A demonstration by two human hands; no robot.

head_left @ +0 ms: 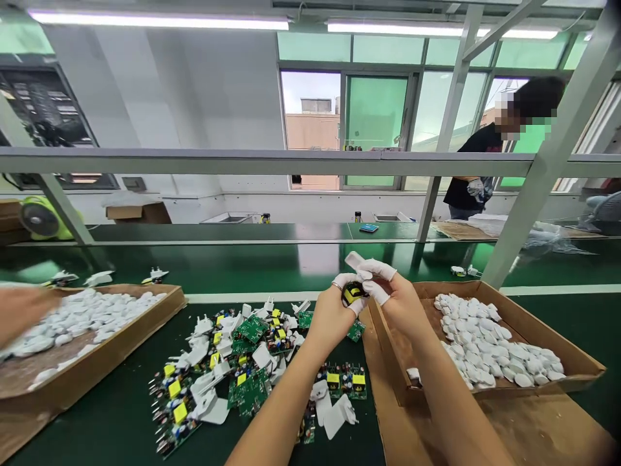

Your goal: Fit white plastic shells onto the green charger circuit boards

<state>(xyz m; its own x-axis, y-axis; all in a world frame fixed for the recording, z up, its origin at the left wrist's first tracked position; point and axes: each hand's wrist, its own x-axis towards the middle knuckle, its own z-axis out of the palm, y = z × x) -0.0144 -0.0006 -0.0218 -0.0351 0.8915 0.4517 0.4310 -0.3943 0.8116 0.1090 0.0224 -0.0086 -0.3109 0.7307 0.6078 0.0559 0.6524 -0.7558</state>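
My left hand (334, 310) and my right hand (395, 294) meet above the green table, both with white finger cots. Between their fingertips they pinch a small circuit board with a yellow component (353, 292). A white plastic piece (355, 260) sticks up by my right fingers. Below the hands lies a pile of green circuit boards (252, 382) mixed with white plug housings (334, 414).
A cardboard tray (548, 336) of white plastic shells sits at the right, another cardboard tray (97, 362) of shells at the left. A green conveyor belt (272, 262) runs behind under a metal frame (538, 188). Another person (485, 162) stands at the far right.
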